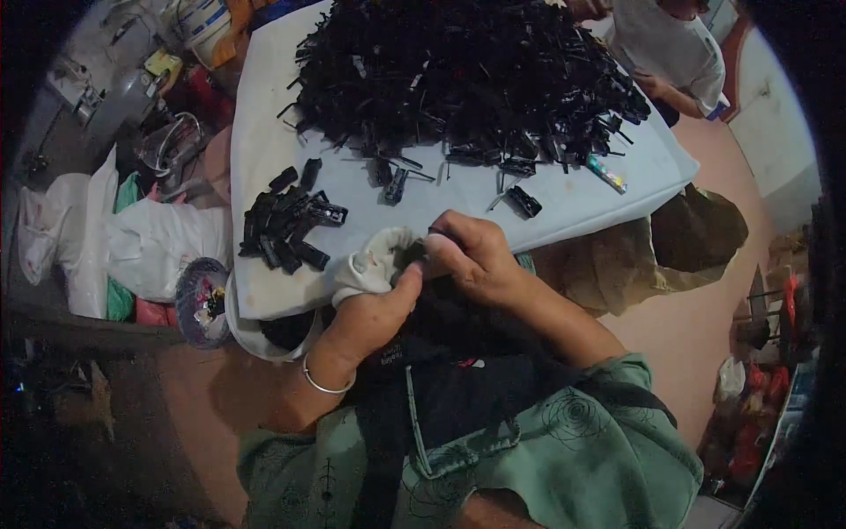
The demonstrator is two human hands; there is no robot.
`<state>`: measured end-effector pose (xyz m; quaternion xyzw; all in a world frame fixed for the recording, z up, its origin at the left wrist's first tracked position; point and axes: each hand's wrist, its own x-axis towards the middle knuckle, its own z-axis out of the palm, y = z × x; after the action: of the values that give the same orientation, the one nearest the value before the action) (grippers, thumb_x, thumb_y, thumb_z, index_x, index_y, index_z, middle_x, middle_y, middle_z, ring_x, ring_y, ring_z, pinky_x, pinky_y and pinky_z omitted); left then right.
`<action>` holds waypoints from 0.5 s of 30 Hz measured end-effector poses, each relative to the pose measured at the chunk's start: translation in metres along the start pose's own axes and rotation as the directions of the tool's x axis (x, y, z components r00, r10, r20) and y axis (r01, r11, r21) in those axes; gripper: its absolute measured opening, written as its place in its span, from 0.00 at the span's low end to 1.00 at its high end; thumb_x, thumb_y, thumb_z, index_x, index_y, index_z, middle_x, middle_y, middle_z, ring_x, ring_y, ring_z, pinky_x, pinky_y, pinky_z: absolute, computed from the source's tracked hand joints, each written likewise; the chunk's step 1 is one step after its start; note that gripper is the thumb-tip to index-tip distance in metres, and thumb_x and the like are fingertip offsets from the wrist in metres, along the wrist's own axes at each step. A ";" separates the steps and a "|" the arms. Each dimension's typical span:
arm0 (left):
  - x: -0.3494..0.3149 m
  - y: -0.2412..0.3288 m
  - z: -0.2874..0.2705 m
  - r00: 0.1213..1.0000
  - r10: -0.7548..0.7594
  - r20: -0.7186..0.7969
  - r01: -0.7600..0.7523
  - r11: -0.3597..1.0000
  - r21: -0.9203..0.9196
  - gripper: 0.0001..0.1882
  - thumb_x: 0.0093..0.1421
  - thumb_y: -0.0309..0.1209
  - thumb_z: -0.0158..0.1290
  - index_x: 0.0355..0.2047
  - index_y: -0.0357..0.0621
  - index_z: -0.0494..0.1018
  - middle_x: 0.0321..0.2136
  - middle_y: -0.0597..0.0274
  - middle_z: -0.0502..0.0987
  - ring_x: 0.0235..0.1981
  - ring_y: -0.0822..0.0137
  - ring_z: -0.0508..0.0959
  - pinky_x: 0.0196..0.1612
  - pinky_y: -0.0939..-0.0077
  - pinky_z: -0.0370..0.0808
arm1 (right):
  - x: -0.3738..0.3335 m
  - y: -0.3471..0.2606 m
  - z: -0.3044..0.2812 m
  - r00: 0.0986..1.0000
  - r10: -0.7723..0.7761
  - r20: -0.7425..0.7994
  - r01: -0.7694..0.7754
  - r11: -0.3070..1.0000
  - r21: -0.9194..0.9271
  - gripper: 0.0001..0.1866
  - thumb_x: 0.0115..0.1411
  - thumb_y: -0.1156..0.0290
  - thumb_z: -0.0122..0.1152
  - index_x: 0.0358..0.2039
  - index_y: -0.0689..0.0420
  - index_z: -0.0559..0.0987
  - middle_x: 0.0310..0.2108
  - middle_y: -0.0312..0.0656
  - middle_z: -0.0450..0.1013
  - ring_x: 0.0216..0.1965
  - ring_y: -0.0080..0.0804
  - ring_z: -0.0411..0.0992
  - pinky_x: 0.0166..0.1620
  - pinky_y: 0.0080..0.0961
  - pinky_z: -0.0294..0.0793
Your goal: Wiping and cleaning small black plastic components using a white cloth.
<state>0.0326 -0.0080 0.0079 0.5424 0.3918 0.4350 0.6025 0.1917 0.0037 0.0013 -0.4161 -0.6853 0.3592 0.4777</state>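
Note:
Above my lap, at the table's near edge, my two hands are close together. My left hand, with a bangle at the wrist, is closed round a small black plastic piece; white cloth covers its fingers, perhaps part of a glove. My right hand pinches with thumb and forefinger at the same dark piece, its end mostly hidden. A small heap of black plastic pieces lies beyond my left hand. Past my right hand is a loose black piece with a thin stem.
A large mound of black stemmed pieces covers the far part of the white table. Left are a white bucket, a bowl and white bags. Brown sacking lies right. Another person is at the far right.

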 end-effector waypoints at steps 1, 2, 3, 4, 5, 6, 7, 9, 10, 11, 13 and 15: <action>0.001 -0.003 -0.001 1.000 0.000 -0.002 0.000 1.000 -0.001 0.15 0.52 0.23 0.50 0.41 0.36 0.65 0.29 0.66 0.71 0.29 0.78 0.70 0.30 0.84 0.69 | -0.002 0.000 0.000 1.000 0.000 0.003 0.000 1.000 0.000 0.11 0.56 0.68 0.53 0.22 0.61 0.68 0.16 0.35 0.61 0.19 0.18 0.57 0.22 0.20 0.59; 0.002 -0.009 -0.004 0.997 0.074 -0.013 -0.073 0.994 0.077 0.15 0.52 0.23 0.50 0.41 0.36 0.65 0.30 0.63 0.71 0.30 0.75 0.71 0.32 0.82 0.69 | -0.004 0.001 0.001 0.995 -0.067 0.077 0.072 0.996 -0.059 0.12 0.57 0.68 0.50 0.22 0.61 0.68 0.16 0.36 0.61 0.19 0.19 0.56 0.22 0.21 0.59; 0.004 -0.011 -0.005 0.989 0.148 -0.015 -0.144 0.977 0.154 0.14 0.52 0.23 0.49 0.40 0.36 0.66 0.31 0.61 0.72 0.32 0.73 0.72 0.34 0.80 0.70 | -0.005 0.001 0.002 0.980 -0.128 0.151 0.146 0.983 -0.113 0.13 0.59 0.67 0.48 0.21 0.61 0.67 0.17 0.36 0.60 0.19 0.19 0.55 0.22 0.21 0.59; 0.003 -0.010 -0.005 0.989 0.148 -0.014 -0.144 0.978 0.154 0.14 0.52 0.23 0.49 0.40 0.36 0.66 0.31 0.61 0.72 0.32 0.73 0.72 0.34 0.80 0.70 | -0.005 -0.001 0.003 0.980 -0.128 0.150 0.146 0.983 -0.114 0.13 0.59 0.67 0.48 0.21 0.61 0.67 0.17 0.36 0.60 0.19 0.19 0.55 0.22 0.21 0.59; 0.002 -0.006 -0.005 0.969 0.249 -0.001 -0.228 0.890 0.394 0.14 0.52 0.23 0.49 0.40 0.35 0.66 0.32 0.58 0.72 0.33 0.70 0.72 0.36 0.79 0.70 | -0.004 -0.005 0.003 0.984 0.010 0.177 0.007 0.995 -0.096 0.14 0.59 0.67 0.47 0.21 0.63 0.67 0.16 0.42 0.61 0.18 0.25 0.58 0.23 0.25 0.61; 0.001 -0.003 -0.004 0.940 0.340 0.039 -0.293 0.739 0.606 0.14 0.52 0.24 0.49 0.39 0.34 0.66 0.32 0.56 0.72 0.34 0.68 0.73 0.37 0.77 0.70 | -0.004 -0.007 0.005 0.968 0.149 0.203 -0.135 0.987 -0.083 0.15 0.59 0.66 0.47 0.21 0.64 0.67 0.15 0.48 0.62 0.17 0.31 0.61 0.23 0.29 0.62; 0.001 -0.002 -0.004 0.940 0.339 0.041 -0.293 0.740 0.605 0.14 0.52 0.24 0.49 0.39 0.34 0.66 0.32 0.56 0.72 0.34 0.68 0.73 0.37 0.77 0.70 | -0.005 -0.005 0.008 0.968 0.151 0.201 -0.137 0.987 -0.084 0.15 0.59 0.66 0.47 0.21 0.64 0.67 0.15 0.48 0.62 0.17 0.31 0.61 0.23 0.29 0.62; 0.001 0.000 -0.004 0.916 0.389 0.103 -0.301 0.492 0.817 0.15 0.48 0.25 0.50 0.38 0.36 0.67 0.33 0.49 0.72 0.36 0.57 0.74 0.37 0.72 0.70 | -0.006 0.004 0.018 0.965 0.215 0.151 -0.232 0.967 0.104 0.16 0.60 0.64 0.45 0.21 0.64 0.67 0.14 0.48 0.62 0.16 0.31 0.58 0.23 0.29 0.62; 0.001 -0.003 -0.005 0.915 0.391 0.102 -0.301 0.491 0.817 0.15 0.48 0.25 0.50 0.38 0.36 0.67 0.33 0.49 0.72 0.36 0.57 0.74 0.37 0.72 0.70 | -0.006 0.007 0.021 0.965 0.212 0.153 -0.229 0.968 0.103 0.16 0.60 0.64 0.45 0.21 0.64 0.67 0.14 0.48 0.62 0.16 0.31 0.58 0.23 0.29 0.62; 0.002 -0.009 -0.007 0.893 0.436 0.108 -0.331 0.476 0.815 0.16 0.48 0.25 0.51 0.38 0.36 0.67 0.32 0.49 0.72 0.36 0.55 0.73 0.36 0.71 0.70 | -0.007 0.009 0.025 0.982 0.156 0.104 -0.165 0.983 0.077 0.16 0.60 0.64 0.45 0.21 0.64 0.67 0.14 0.47 0.62 0.16 0.31 0.57 0.23 0.29 0.61; 0.000 -0.010 -0.010 0.873 0.475 0.111 -0.354 0.461 0.814 0.16 0.47 0.26 0.51 0.38 0.36 0.67 0.32 0.48 0.72 0.35 0.54 0.73 0.36 0.70 0.70 | -0.006 0.006 0.027 0.993 0.101 0.061 -0.104 0.993 0.052 0.17 0.60 0.64 0.45 0.21 0.64 0.67 0.14 0.46 0.62 0.16 0.30 0.55 0.23 0.28 0.61; 0.000 -0.001 -0.011 0.949 0.312 0.042 -0.267 0.726 0.634 0.14 0.51 0.26 0.50 0.39 0.35 0.66 0.33 0.52 0.72 0.35 0.59 0.73 0.37 0.73 0.69 | -0.002 -0.004 0.018 0.937 0.289 0.194 -0.326 0.925 0.196 0.15 0.59 0.65 0.47 0.20 0.63 0.68 0.15 0.47 0.64 0.16 0.35 0.60 0.24 0.31 0.63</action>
<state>0.0218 -0.0049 0.0056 0.7523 0.4456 0.3844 0.2961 0.1739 -0.0014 -0.0011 -0.4312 -0.6028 0.5376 0.4021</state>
